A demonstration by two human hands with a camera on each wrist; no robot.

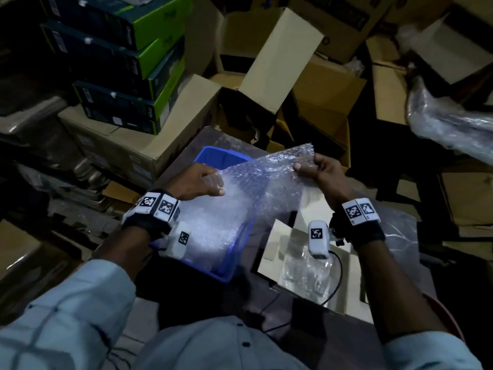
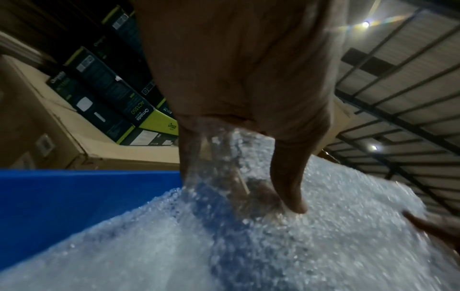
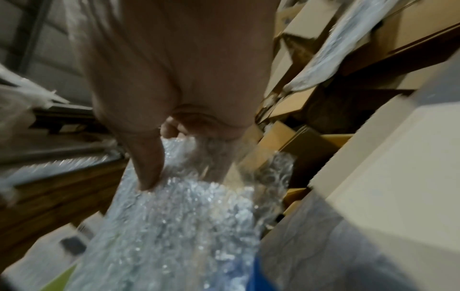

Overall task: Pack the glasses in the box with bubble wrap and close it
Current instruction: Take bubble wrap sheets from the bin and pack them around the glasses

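Both hands pinch one sheet of bubble wrap, stretched between them above the table.

The left hand point(image 1: 198, 182) and right hand point(image 1: 320, 169) each have thumb and curled fingers closed on an upper edge of the bubble wrap point(image 1: 256, 180); its long axis runs from hand to hand, and its lower part hangs into the blue bin point(image 1: 221, 156) under the left grip. The open cardboard box point(image 1: 277, 236) sits below the right grip, toward the body, so the right hand is the nearer one. Inside it lie the glasses point(image 1: 304, 268), clear and hard to count. The likely next move is to carry the sheet down and rightward over them.
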